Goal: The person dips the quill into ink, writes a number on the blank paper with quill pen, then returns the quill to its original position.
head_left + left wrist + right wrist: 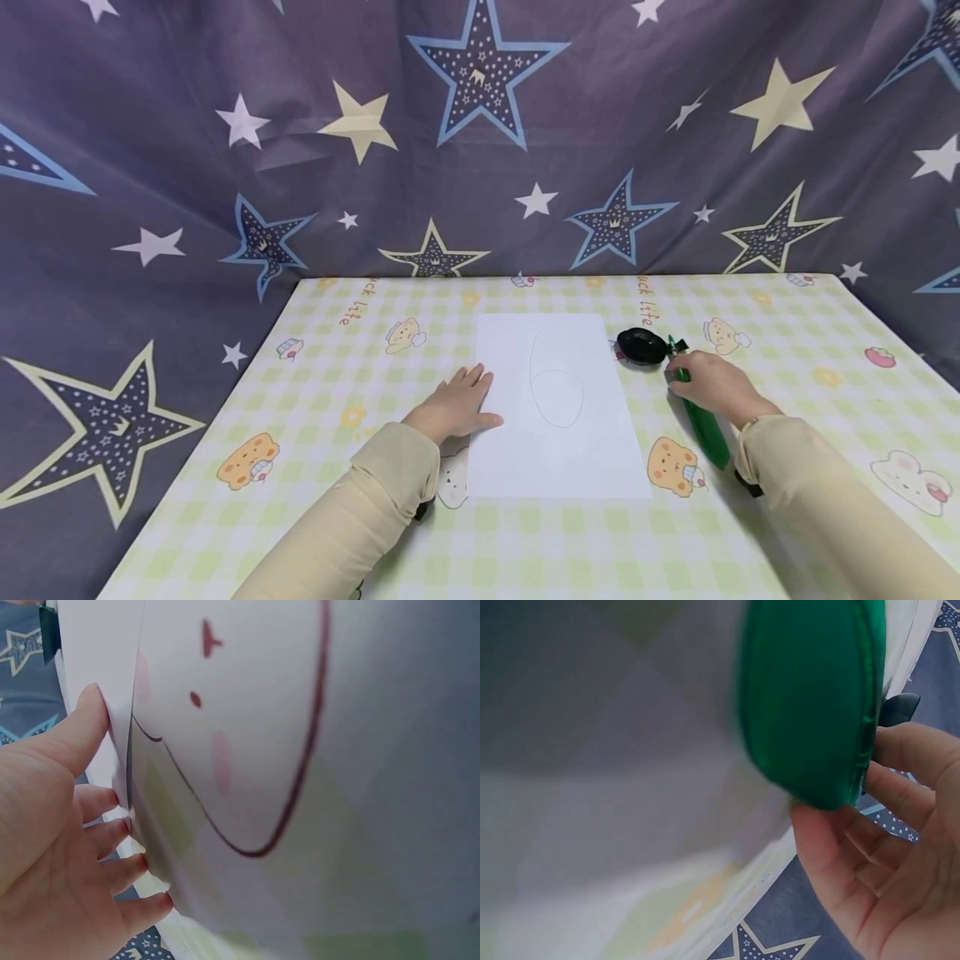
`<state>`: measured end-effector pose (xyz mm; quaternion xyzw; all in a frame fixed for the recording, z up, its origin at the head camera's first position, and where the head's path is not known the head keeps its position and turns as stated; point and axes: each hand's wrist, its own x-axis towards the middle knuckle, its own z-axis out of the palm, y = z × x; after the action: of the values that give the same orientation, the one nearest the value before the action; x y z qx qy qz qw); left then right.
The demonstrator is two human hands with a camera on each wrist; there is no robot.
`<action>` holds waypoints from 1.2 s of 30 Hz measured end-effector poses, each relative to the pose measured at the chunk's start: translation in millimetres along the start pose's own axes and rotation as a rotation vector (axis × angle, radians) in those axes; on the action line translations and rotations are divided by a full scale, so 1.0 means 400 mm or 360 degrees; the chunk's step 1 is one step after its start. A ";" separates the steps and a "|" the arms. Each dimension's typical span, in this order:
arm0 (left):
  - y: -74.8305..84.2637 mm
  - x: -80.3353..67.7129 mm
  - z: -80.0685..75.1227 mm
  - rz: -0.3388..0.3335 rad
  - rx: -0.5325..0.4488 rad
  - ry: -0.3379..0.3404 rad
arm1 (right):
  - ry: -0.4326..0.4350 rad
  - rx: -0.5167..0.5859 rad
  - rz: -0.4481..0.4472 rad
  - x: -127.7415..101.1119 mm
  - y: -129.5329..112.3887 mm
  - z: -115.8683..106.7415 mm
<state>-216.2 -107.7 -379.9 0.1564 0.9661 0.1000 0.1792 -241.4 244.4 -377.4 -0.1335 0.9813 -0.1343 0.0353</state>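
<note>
A white sheet of paper [555,467] lies on the table, bearing a thin looped line shaped like a 6. My left hand [457,407] rests on its left edge, fingers spread and thumb pointing across the sheet; the left wrist view shows that hand [67,847] at the paper's edge. To the right of the sheet, my right hand [716,383] grips the upper end of a long, shiny green pouch-like case [705,433]. Its fingers curl around the end of the green case [810,697] in the right wrist view. Just beyond the fingertips sits a glossy black oval object [641,346].
A checked green-and-white cloth with cartoon prints covers the table [300,500]. Behind it hangs a dark curtain [420,183] patterned with stars. A small black piece [681,344] shows beside the right fingertips.
</note>
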 end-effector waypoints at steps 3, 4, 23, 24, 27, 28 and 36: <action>0.004 0.001 -0.003 -0.0006 0.0000 -0.0011 | -0.0011 -0.0002 -0.0001 -0.001 -0.001 -0.001; 0.005 0.001 -0.004 -0.0009 0.0001 -0.0013 | -0.0016 -0.0001 0.0003 -0.001 -0.001 -0.001; 0.023 -0.008 -0.021 -0.0089 -0.0025 -0.0064 | 0.0008 0.0027 0.0031 -0.013 -0.009 -0.019; 0.022 -0.010 -0.024 -0.0093 -0.0032 -0.0060 | 0.0017 0.0033 0.0027 -0.013 -0.010 -0.023; 0.014 -0.014 -0.031 -0.0082 -0.0040 -0.0040 | 0.0025 0.0052 0.0019 -0.013 -0.013 -0.036; 0.011 -0.014 -0.033 -0.0075 -0.0036 -0.0035 | 0.0021 0.0060 0.0017 -0.013 -0.015 -0.041; -0.002 -0.021 -0.073 -0.0073 -0.0027 0.0016 | 0.0069 0.0080 0.0006 -0.016 -0.039 -0.068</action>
<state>-220.1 -115.1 -350.8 0.1321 0.9695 0.1047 0.1781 -234.2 238.6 -346.7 -0.1276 0.9784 -0.1616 0.0175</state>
